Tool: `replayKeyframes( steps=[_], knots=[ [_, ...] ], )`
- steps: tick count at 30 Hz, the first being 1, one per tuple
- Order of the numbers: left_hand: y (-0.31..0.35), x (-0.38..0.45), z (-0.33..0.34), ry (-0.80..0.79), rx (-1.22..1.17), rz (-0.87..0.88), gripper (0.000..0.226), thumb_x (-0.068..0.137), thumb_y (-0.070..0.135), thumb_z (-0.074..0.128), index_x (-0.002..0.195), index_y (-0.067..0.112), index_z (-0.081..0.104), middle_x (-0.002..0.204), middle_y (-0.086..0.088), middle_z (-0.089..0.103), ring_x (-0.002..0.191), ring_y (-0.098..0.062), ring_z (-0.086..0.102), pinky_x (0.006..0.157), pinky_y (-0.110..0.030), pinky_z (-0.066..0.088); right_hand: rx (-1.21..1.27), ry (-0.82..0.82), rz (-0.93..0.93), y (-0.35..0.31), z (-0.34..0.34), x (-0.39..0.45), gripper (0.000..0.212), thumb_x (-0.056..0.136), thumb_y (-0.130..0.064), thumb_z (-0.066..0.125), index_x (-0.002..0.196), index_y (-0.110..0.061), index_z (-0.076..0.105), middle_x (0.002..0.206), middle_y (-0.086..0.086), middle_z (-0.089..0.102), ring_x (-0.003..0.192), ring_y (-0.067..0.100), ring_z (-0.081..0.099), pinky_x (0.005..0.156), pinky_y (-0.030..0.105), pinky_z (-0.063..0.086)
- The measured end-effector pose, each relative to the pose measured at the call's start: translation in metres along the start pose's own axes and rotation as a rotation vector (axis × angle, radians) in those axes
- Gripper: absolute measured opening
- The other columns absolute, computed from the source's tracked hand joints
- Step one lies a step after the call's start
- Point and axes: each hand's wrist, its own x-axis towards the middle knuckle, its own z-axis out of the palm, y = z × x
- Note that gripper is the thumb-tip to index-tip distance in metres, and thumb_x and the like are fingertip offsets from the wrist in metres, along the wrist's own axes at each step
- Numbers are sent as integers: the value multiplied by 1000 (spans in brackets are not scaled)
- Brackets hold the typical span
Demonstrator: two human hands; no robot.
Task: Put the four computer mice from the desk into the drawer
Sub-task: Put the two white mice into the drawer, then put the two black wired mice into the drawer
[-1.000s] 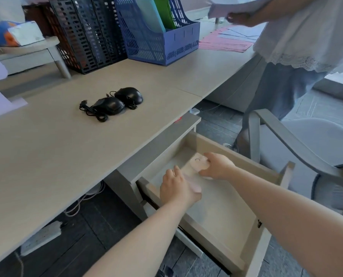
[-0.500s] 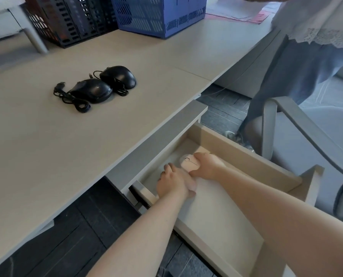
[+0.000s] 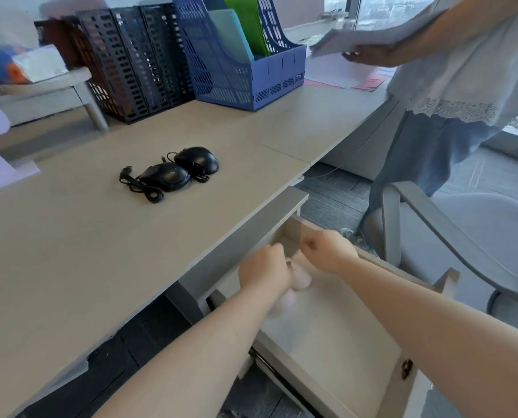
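Note:
Two black wired mice (image 3: 164, 176) (image 3: 198, 159) lie side by side on the desk (image 3: 70, 251), cables bunched at their left. The drawer (image 3: 336, 351) under the desk edge stands pulled out. Two pale pink mice lie on its floor near the back left: one (image 3: 302, 279) between my hands, the other (image 3: 284, 301) partly hidden under my left wrist. My left hand (image 3: 263, 273) hovers over them, fingers bent down. My right hand (image 3: 327, 251) is raised just above the drawer's far wall, fingers loosely curled, holding nothing.
Black (image 3: 131, 64) and blue (image 3: 245, 58) file racks stand at the back of the desk. Another person (image 3: 450, 86) stands at the right, handling papers. A grey chair (image 3: 432, 224) sits close beside the drawer's right side.
Both hands have let go of the pink mice and lifted slightly; the mice now rest on the drawer floor. The camera view tilted back up.

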Motion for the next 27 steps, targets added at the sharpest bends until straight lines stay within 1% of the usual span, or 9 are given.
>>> replayKeyframes(
  steps=[2, 4, 7, 9, 12, 16, 21, 24, 27],
  knots=[
    [9, -9, -24, 103, -41, 57, 20, 92, 29, 45, 98, 13, 56, 108, -8, 65, 103, -32, 59, 71, -34, 39, 67, 181, -16, -13, -20, -10, 30, 91, -32, 42, 79, -12, 61, 79, 3, 65, 75, 27, 59, 67, 33, 51],
    [11, -15, -47, 229, -118, 108, 24, 93, 28, 45, 106, 14, 59, 108, -8, 66, 102, -32, 60, 73, -34, 42, 100, 318, -48, -30, -36, -19, 34, 92, -35, 44, 78, -9, 59, 75, 6, 66, 72, 28, 58, 60, 31, 44],
    [-7, -15, -76, 429, -208, 125, 32, 92, 29, 49, 120, 16, 58, 115, -6, 63, 108, -30, 57, 80, -36, 45, 154, 420, -121, -60, -50, -24, 31, 94, -35, 47, 85, -8, 60, 78, 6, 65, 78, 29, 59, 62, 32, 42],
    [-31, -8, -89, 497, -187, 90, 42, 91, 33, 50, 131, 17, 50, 125, -6, 57, 118, -29, 50, 87, -38, 44, 163, 450, -184, -79, -53, -20, 29, 94, -35, 48, 92, -9, 60, 79, 4, 61, 85, 27, 58, 65, 32, 41],
    [-75, 4, -96, 457, -72, -48, 65, 88, 46, 53, 143, 20, 31, 144, -9, 39, 132, -30, 37, 102, -42, 38, 88, 434, -252, -108, -50, -3, 35, 93, -39, 51, 113, -11, 57, 102, 7, 63, 107, 28, 53, 83, 36, 43],
    [-129, 20, -100, 409, -76, -224, 91, 79, 63, 57, 150, 24, 15, 159, -12, 14, 145, -34, 15, 114, -45, 25, 91, 344, -232, -153, -44, 29, 51, 90, -47, 50, 134, -20, 45, 135, 7, 51, 130, 30, 38, 103, 43, 37],
    [-173, 59, -111, 411, -165, -329, 111, 59, 82, 57, 148, 31, 15, 159, -10, 13, 143, -41, 16, 116, -52, 23, 223, 241, -241, -195, -32, 74, 59, 87, -50, 53, 139, -25, 39, 140, 7, 49, 132, 32, 38, 105, 44, 35],
    [-187, 79, -117, 389, -177, -315, 120, 49, 91, 52, 147, 34, 15, 160, -8, 13, 144, -38, 15, 116, -51, 22, 309, 247, -240, -211, -26, 97, 64, 85, -50, 56, 141, -27, 36, 139, 8, 50, 130, 33, 42, 105, 45, 37],
    [-188, 91, -121, 340, -172, -274, 118, 47, 93, 50, 146, 39, 16, 161, -6, 11, 146, -35, 16, 117, -50, 21, 335, 262, -210, -222, -24, 116, 69, 82, -54, 56, 142, -28, 33, 141, 6, 50, 132, 31, 44, 107, 45, 38]
  ],
)
